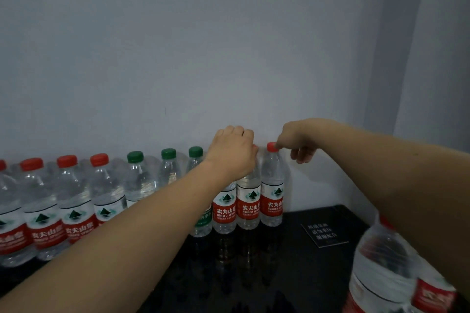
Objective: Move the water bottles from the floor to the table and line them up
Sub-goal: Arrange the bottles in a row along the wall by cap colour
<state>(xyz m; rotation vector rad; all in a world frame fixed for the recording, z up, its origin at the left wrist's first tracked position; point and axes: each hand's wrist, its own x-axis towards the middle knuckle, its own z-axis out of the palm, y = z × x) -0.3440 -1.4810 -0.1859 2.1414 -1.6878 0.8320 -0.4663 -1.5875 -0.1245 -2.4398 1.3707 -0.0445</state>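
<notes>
Row of clear plastic water bottles with red and green caps (73,201) runs along the grey wall (229,46) from the left edge to mid-frame on the glossy black table (305,274). Left hand (232,152) is curled over a bottle top, mid-frame. Right hand (296,141) pinches the red cap of the end bottle (272,185). Looks like nudging the last ones straight; next up is probably the blurry bottle (381,269) at lower right.
</notes>
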